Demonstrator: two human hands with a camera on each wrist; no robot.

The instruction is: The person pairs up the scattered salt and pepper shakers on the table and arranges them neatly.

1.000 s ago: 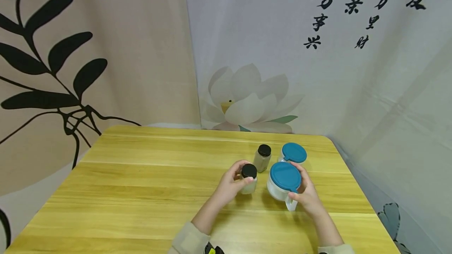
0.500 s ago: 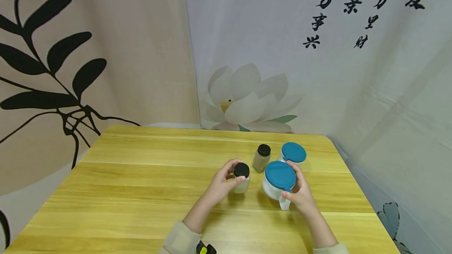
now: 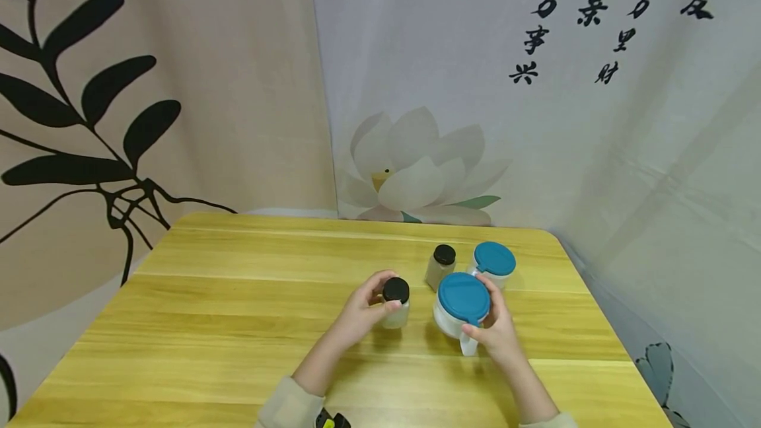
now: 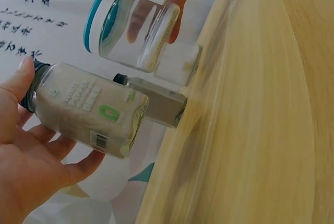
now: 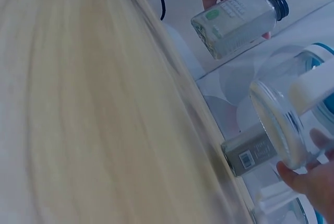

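Note:
My left hand [image 3: 357, 317] holds a clear glass spice bottle [image 3: 395, 317] with a black lid, thumb and fingers around its upper part. In the left wrist view, this bottle [image 4: 88, 110] is raised off the table and carries a label with a green mark. My right hand [image 3: 502, 334] grips a clear seasoning jar [image 3: 464, 297] with a blue lid and a white handle. The right wrist view shows that jar [image 5: 279, 125] lifted too, with pale contents near its base.
Behind the hands stand another black-lidded spice bottle [image 3: 438, 276] and a second blue-lidded jar [image 3: 495, 259], both on the wooden table [image 3: 238, 322]. A printed curtain [image 3: 428, 51] hangs beyond the table's far edge.
Both hands have shifted left across the table, each carrying its container. The two containers at the back have stayed put.

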